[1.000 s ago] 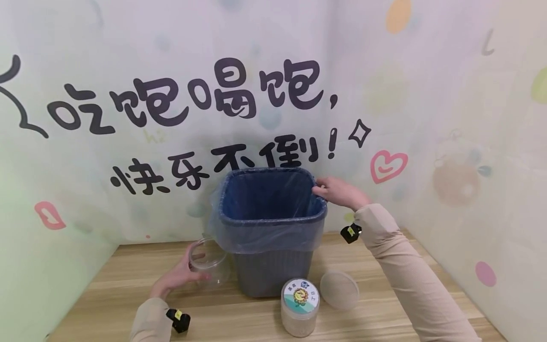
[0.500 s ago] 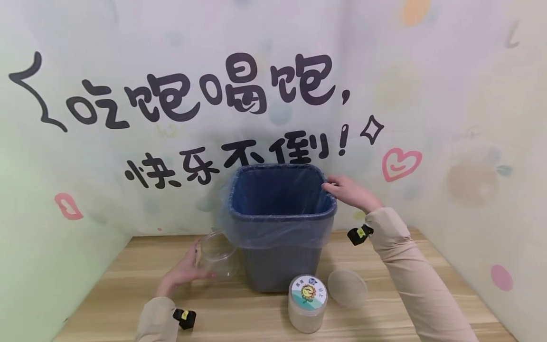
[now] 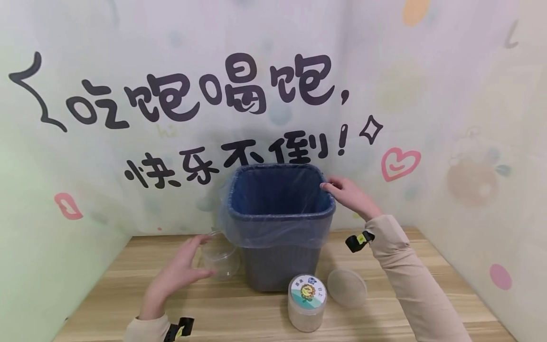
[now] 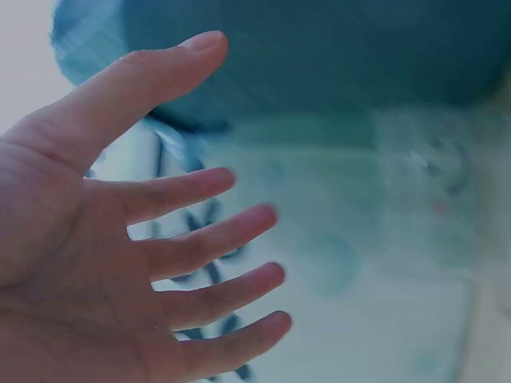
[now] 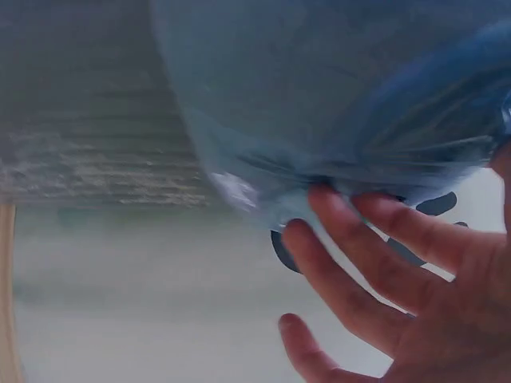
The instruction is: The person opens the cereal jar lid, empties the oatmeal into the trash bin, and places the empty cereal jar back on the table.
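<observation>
My left hand point(image 3: 177, 273) is beside a clear plastic jar point(image 3: 225, 263) standing left of the bin. In the left wrist view its fingers point(image 4: 211, 239) are spread and hold nothing. A dark blue-grey trash bin point(image 3: 279, 268) stands upright, lined with a translucent bag point(image 3: 273, 232) folded over its rim. At the bin's right rim, my right hand point(image 3: 351, 197) grips with the thumb inside the edge. The right wrist view shows its fingers point(image 5: 351, 291) against the bag on the outside, the little finger apart from it.
In front of the bin stands a round jar point(image 3: 306, 306) with a sunflower label on top. A round translucent lid point(image 3: 347, 287) lies on the wooden table point(image 3: 239, 318) to its right. A printed backdrop point(image 3: 427, 95) rises close behind the bin.
My left hand has let go of the clear jar, leaving it standing by the bin, and has drawn back left. My right hand stays at the bin rim. The head view shifted slightly earlier.
</observation>
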{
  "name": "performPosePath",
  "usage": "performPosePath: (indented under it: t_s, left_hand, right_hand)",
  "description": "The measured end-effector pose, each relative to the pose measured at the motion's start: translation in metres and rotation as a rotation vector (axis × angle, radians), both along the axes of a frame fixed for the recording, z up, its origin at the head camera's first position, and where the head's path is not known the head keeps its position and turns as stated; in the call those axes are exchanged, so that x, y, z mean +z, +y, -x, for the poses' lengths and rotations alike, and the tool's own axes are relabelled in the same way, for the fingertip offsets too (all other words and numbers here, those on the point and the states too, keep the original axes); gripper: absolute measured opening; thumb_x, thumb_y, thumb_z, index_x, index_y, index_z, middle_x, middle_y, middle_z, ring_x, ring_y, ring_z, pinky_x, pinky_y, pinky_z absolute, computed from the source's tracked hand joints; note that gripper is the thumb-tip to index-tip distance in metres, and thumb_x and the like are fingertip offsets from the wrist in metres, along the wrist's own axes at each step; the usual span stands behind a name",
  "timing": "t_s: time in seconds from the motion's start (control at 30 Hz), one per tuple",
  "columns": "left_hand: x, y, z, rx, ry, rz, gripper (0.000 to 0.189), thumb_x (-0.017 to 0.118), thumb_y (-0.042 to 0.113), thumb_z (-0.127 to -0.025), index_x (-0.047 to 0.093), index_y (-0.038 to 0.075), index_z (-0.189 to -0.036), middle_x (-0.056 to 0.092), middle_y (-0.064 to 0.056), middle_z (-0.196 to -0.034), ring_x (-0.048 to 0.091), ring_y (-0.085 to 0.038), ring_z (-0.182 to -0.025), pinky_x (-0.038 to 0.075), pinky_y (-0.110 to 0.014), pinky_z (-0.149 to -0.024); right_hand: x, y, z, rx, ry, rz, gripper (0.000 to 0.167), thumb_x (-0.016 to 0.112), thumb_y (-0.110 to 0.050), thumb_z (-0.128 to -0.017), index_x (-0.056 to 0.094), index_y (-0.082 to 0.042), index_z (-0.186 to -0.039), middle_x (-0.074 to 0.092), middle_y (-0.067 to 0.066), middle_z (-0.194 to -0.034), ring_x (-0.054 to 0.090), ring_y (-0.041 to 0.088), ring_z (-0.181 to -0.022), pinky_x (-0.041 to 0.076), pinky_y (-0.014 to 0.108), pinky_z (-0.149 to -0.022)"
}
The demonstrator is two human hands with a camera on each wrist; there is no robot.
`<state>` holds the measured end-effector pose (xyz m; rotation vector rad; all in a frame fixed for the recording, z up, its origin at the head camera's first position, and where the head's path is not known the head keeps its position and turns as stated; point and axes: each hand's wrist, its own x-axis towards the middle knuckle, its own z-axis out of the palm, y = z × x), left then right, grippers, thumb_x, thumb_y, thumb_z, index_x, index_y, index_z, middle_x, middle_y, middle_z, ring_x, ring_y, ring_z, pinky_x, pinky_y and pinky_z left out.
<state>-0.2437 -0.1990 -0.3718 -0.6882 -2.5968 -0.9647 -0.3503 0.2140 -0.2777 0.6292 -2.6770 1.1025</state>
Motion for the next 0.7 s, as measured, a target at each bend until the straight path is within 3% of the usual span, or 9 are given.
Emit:
performPosePath:
  t_s: [0.13,0.23,0.4,0.7]
  left_hand:
    - [0.013,0.017,-0.013,-0.055,0.078,0.081,0.068,0.086,0.026,-0.069,0.055,-0.007,-0.119,0.060,-0.021,-0.116,0.058,-0.038,-0.104,0.047,-0.054,-0.086]
    - [0.013,0.026,-0.020,-0.085,0.137,0.123,0.065,0.087,0.026,-0.068,0.057,-0.005,-0.116,0.062,-0.019,-0.113,0.060,-0.036,-0.100,0.049,-0.052,-0.083]
    - [0.005,0.040,-0.027,-0.131,0.176,0.160,0.062,0.086,0.026,-0.069,0.057,-0.002,-0.116,0.064,-0.016,-0.112,0.059,-0.037,-0.102,0.047,-0.054,-0.086]
    - [-0.018,0.076,-0.041,-0.162,0.048,0.199,0.064,0.086,0.027,-0.068,0.057,0.003,-0.119,0.063,-0.013,-0.115,0.059,-0.035,-0.103,0.049,-0.050,-0.085]
  right_hand:
    - [-0.007,0.005,-0.006,-0.022,-0.073,0.169,0.038,0.049,-0.035,-0.100,0.061,0.000,-0.104,0.061,0.013,-0.097,0.057,0.028,-0.093,0.044,0.041,-0.084]
    - [-0.011,0.013,-0.013,-0.011,-0.104,0.273,0.045,0.046,-0.036,-0.102,0.057,0.005,-0.116,0.061,0.021,-0.113,0.057,0.035,-0.108,0.040,0.049,-0.096]
    - [-0.028,0.032,-0.026,0.002,-0.063,0.312,0.037,0.048,-0.026,-0.101,0.055,0.007,-0.116,0.060,0.025,-0.115,0.056,0.037,-0.109,0.040,0.049,-0.094]
    - [-0.087,0.048,-0.042,0.061,-0.006,0.226,0.018,0.058,-0.011,-0.096,0.061,0.001,-0.108,0.064,0.014,-0.105,0.060,0.025,-0.099,0.049,0.031,-0.083]
